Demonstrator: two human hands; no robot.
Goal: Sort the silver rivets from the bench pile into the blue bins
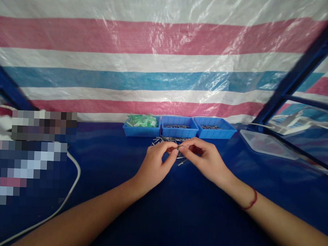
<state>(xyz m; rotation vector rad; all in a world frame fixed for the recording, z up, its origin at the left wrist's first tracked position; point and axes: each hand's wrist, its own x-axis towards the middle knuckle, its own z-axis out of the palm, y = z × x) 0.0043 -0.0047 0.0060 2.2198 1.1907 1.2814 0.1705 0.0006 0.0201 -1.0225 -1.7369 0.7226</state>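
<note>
Fingertips of both my hands meet over a loose pile of metal blind rivets [168, 139] on the blue table. My left hand [158, 159] is closed in a pinch, thumb against forefinger. A thin, small metal rivet [180, 146] runs between the two pinches. From the other side, my right hand [203, 156] pinches the same piece. One stray rivet [182, 162] lies just below the fingers. The hands partly hide the pile, and fine detail of the held piece is blurred.
Behind the pile stand three blue bins: one with green-and-clear plastic packets [142, 121], a middle bin [179, 132] and a right bin [217, 133] of metal pieces. A clear lid [267, 144] lies right. A white cable [76, 170] curves at left. Striped sheeting [155, 79] hangs behind.
</note>
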